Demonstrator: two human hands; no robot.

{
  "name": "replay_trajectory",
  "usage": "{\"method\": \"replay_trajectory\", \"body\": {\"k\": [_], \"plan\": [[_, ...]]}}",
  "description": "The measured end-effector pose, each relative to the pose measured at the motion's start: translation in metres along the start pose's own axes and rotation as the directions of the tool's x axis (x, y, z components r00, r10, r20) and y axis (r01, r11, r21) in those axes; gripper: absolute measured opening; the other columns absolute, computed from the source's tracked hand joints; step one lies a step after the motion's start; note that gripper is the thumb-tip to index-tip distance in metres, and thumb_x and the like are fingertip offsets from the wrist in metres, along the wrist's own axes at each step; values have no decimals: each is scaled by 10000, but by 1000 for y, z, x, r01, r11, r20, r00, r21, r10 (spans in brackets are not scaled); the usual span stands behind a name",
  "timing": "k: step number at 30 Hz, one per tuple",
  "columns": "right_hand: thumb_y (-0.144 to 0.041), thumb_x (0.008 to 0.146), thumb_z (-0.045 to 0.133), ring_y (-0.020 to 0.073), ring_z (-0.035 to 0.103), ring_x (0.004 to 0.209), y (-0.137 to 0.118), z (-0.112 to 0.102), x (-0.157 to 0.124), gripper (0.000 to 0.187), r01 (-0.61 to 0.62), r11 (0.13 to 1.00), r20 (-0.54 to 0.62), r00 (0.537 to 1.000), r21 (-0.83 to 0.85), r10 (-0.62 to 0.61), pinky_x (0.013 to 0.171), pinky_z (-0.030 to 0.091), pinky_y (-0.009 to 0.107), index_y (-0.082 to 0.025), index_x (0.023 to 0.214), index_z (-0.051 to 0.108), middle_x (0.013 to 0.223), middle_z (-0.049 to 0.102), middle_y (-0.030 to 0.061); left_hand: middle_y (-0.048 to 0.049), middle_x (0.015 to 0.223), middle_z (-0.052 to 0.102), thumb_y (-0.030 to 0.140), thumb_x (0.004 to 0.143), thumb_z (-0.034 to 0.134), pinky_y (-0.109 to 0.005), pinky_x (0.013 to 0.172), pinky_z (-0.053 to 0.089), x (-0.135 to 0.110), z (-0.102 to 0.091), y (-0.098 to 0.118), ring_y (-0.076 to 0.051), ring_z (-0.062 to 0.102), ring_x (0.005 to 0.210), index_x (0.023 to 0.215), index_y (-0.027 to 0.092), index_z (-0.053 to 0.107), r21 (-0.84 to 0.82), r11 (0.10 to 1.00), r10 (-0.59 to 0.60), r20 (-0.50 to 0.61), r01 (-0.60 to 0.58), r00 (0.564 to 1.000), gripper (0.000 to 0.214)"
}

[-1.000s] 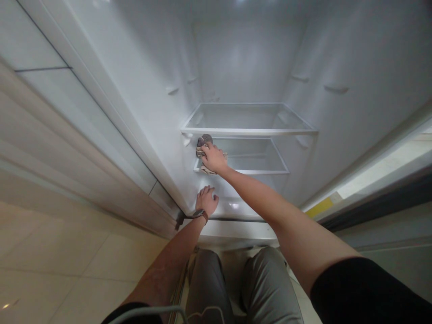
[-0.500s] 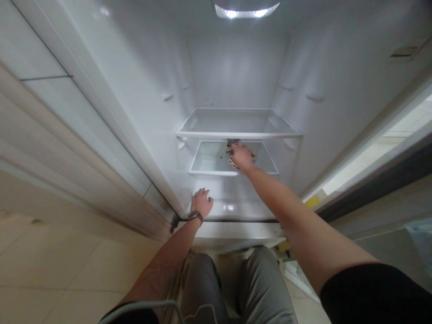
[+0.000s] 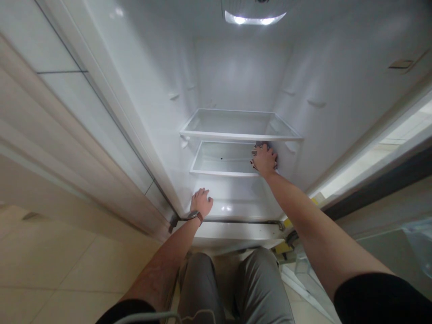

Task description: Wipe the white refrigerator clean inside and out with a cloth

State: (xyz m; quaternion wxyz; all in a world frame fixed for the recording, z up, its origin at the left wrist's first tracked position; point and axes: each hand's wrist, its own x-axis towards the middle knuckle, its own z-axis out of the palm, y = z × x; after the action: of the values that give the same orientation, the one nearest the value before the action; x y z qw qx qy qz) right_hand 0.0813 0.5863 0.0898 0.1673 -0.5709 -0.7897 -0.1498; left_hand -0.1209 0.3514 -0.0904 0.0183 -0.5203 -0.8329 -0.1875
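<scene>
My right hand presses a crumpled, dark patterned cloth onto the right end of the lower glass shelf. Its fingers bend over the cloth, and much of the cloth is hidden under the palm. Lower down, my left hand rests with fingers apart on the white floor of the fridge, near its left wall. A watch with a brown strap is on that wrist. The upper glass shelf sits just above my right hand.
A lit lamp shines at the fridge's ceiling. Moulded shelf supports stick out of both side walls. The open door stands at the right. Below are my knees and, at lower right, a clear plastic bin.
My right hand has slid the cloth rightward along the lower shelf, from its middle to its right side. My left hand stays in place. The view has shifted slightly.
</scene>
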Motion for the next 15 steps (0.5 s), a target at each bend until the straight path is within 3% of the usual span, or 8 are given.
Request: {"method": "replay_trajectory", "body": {"k": [15], "plan": [[-272,1035,352,328,501,1155,2,2,-1,457,-5,1000,-57,998,6,6,909,408,473,-217,1378,648,1403,536,209,-116,1558,586,262,936,545,-445,1216,399,1,3,-1,-285,490,1466,1405,191,668,-1,1000,-3,-4,3,1000,490]]}}
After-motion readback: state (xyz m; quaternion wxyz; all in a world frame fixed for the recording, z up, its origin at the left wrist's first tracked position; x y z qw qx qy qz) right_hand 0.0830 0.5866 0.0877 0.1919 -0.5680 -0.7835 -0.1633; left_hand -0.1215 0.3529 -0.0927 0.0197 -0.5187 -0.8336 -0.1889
